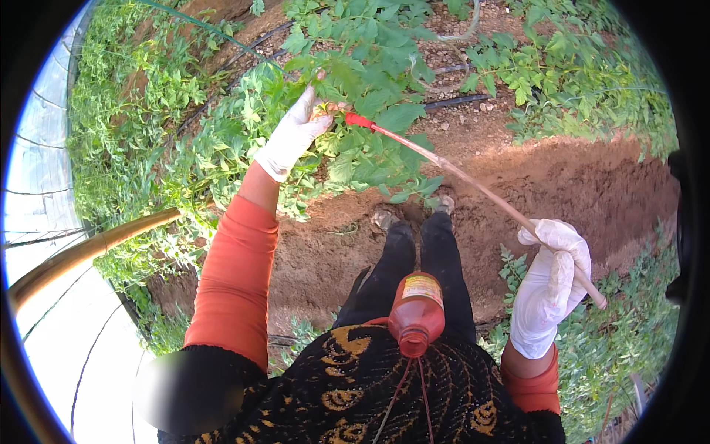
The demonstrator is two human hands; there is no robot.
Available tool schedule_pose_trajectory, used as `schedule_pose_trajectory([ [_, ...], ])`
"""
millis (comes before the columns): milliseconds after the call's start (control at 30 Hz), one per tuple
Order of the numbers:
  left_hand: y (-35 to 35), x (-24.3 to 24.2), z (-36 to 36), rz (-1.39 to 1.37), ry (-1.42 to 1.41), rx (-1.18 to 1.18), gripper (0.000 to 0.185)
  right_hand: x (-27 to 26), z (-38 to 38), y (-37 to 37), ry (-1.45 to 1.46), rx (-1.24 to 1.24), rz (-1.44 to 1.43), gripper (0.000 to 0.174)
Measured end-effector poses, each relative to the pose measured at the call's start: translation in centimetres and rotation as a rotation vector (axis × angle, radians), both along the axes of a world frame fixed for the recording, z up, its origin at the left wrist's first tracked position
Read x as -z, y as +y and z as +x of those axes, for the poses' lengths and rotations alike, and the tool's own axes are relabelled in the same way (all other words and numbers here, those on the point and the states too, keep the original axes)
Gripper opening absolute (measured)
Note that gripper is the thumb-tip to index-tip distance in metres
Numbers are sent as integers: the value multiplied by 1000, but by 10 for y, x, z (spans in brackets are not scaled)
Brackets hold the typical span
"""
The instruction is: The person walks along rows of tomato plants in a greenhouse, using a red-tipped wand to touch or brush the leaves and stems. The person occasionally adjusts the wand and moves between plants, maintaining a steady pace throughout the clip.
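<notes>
My left hand [294,130], in a white glove, holds a small yellow flower cluster [323,110] on a leafy tomato plant [383,83]. A thin wooden stick [471,180] crosses the view, its lower part gripped in my right hand [557,266], which is gloved too. Red wrapping covers the stick's far tip [359,120], close beside the fingers of my left hand and the flowers. Leaves partly hide the left fingertips. Against my body hangs an open red plastic bottle [417,316] on a cord [424,394]; it bears a printed label.
Bare soil [560,177] forms a furrow around my feet. More green plants [571,72] grow on both sides. Black drip hoses [457,101] and a green string [205,28] run among them. At left, a wooden pole [94,250] slants before translucent plastic sheeting [41,144].
</notes>
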State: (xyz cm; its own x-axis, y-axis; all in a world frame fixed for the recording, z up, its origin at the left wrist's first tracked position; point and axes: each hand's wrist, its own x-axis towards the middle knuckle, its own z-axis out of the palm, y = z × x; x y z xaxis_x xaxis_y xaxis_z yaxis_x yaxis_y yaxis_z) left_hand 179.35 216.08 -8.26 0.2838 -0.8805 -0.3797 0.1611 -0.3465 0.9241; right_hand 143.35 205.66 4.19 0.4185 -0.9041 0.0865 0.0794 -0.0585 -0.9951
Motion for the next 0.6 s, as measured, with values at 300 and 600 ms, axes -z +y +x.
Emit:
schedule_pose_trajectory([
  [300,-12,-2,16,-172,196,-12,67,-1,12,4,17,-46,-22,30],
  [600,-18,6,25,-109,228,-38,60,-4,23,8,28,-83,-31,32],
])
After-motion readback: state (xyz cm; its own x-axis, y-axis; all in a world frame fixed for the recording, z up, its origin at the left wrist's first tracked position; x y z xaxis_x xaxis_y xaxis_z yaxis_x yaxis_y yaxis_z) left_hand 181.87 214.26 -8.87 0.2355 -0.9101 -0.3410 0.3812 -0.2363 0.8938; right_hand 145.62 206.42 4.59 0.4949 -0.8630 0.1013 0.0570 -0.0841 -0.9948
